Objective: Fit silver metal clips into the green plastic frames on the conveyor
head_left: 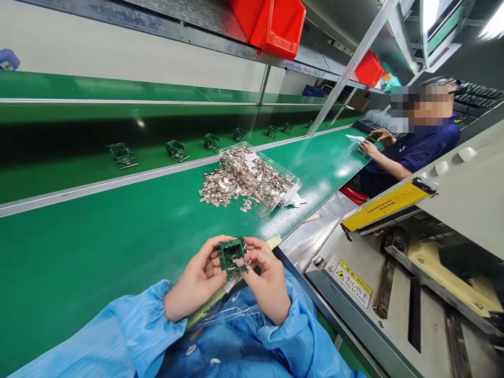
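while both bare hands lift it above the lap, a small green circuit board [232,255] sits just beyond the near edge of the green bench [79,278], with a metal pin comb [232,281] along its lower side. the left hand [199,278] and right hand [268,281] have their fingers curled and clamped on the board's sides. blue sleeves [132,328] cover both forearms. further along the bench, a clear acrylic box [289,181] holds loose metal pieces [214,191], which spill out across the surface. a row of green boards [176,150] lines the raised shelf. a co-worker [409,155] works at the far end, and a grey machine [352,283] stands at right.
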A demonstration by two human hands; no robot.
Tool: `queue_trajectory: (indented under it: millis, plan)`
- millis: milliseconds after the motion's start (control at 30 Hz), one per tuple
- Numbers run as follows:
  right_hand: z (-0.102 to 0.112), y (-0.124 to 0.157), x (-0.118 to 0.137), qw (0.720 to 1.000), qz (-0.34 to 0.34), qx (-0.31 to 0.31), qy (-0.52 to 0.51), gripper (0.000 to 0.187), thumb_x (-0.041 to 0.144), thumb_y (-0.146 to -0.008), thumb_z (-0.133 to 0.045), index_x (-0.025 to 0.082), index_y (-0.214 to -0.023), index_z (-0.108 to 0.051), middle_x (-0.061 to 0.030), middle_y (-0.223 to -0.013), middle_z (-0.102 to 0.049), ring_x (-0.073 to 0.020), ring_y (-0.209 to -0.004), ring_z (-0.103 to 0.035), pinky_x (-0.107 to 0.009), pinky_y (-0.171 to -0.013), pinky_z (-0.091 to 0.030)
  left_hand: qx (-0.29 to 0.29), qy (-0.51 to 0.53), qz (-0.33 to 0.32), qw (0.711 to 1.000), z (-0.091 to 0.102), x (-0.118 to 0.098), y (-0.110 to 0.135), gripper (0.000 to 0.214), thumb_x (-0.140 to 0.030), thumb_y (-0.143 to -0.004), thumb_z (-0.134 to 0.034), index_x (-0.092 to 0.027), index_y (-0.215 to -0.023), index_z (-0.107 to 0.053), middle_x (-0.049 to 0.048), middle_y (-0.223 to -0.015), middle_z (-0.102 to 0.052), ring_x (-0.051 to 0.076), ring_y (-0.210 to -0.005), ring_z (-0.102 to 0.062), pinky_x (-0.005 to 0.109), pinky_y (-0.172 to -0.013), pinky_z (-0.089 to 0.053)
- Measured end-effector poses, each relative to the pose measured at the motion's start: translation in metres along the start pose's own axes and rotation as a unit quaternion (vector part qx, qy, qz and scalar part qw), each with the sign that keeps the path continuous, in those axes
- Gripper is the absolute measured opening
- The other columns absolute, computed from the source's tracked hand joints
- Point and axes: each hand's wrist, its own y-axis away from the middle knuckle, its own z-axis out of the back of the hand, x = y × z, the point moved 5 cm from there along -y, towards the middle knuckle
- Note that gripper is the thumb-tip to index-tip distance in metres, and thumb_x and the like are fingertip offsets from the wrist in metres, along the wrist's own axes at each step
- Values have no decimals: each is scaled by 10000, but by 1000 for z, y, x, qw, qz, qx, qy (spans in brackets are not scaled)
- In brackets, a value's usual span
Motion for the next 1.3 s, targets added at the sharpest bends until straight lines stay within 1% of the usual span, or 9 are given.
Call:
queue_trajectory:
  millis: [133, 233, 433, 600, 767, 933, 1100, 1200, 1300]
  plan:
    - [-3, 1, -1, 1000, 0, -10, 25, 87, 239, -768, -662, 195, -695, -647, -92, -1060, -606, -202, -861, -573, -293, -655, -470, 4, -37, -11, 999, 1, 0, 2, 417, -245, -860, -622, -249, -1248, -471, 76, -1188, -594, 157, -1019, -623, 240, -887, -529]
    - [-6, 4, -5, 1000, -8, -13, 21, 106, 250, -790, -647, 191, -707, -619, -64, -985, -595, -151, -733, -548, -252, -581, -441, -13, -72, -30, 997, 4, 4, 3, 349, -246, -895, -565, -253, -1235, -487, 54, -1137, -616, 142, -1011, -616, 218, -878, -517]
    - [-15, 10, -13, 988, -87, -12, -124, 171, 311, -769, -693, 209, -799, -560, -9, -784, -572, -133, -631, -522, -226, -523, -431, -75, -107, -3, 991, 4, 7, 5, 340, -294, -874, -581, -227, -1202, -518, 39, -967, -652, 140, -812, -634, 205, -695, -536]
    - [-18, 9, -9, 980, -94, -41, -170, 273, 333, -700, -756, 214, -746, -514, 23, -702, -517, -118, -595, -491, -210, -515, -431, -112, -106, 4, 988, 2, 2, 9, 330, -281, -829, -609, -205, -1146, -558, 35, -918, -653, 140, -738, -633, 219, -653, -540]
    - [-21, 12, -11, 972, -101, -49, -206, 349, 318, -671, -791, 215, -706, -459, 48, -653, -476, -101, -568, -437, -190, -510, -400, -115, -136, 3, 984, 0, -1, 11, 334, -234, -806, -597, -203, -1136, -564, 22, -881, -666, 128, -713, -634, 187, -610, -525]
    - [-22, 24, -19, 959, -114, -66, -252, 389, 307, -655, -806, 213, -705, -432, 58, -655, -457, -96, -567, -425, -185, -501, -383, -93, -179, -7, 979, -7, -1, 16, 363, -168, -787, -556, -214, -1147, -559, -27, -705, -631, 106, -632, -619, 142, -516, -466]
    - [-8, 42, -28, 958, -114, -81, -250, 297, 319, -724, -768, 209, -812, -506, 36, -726, -530, -107, -629, -491, -205, -568, -434, -25, -165, 11, 986, -9, 2, 17, 315, -224, -828, -568, -222, -1142, -544, 7, -873, -661, 114, -702, -633, 178, -612, -512]
    - [12, 53, -50, 960, -129, -89, -231, 284, 438, -810, -685, 192, -890, -566, -11, -770, -613, -130, -656, -553, -238, -590, -453, -81, -169, -9, 982, 7, -4, 2, 305, -248, -788, -635, -202, -1079, -555, 20, -928, -650, 119, -767, -629, 186, -686, -514]
    - [24, 61, -85, 962, -185, -84, -184, 412, 566, -786, -666, 157, -823, -624, -43, -720, -647, -133, -619, -566, -240, -561, -435, -133, -129, -24, 982, 17, -3, -21, 380, -291, -734, -698, -186, -1057, -528, 16, -907, -642, 133, -810, -624, 205, -732, -511]
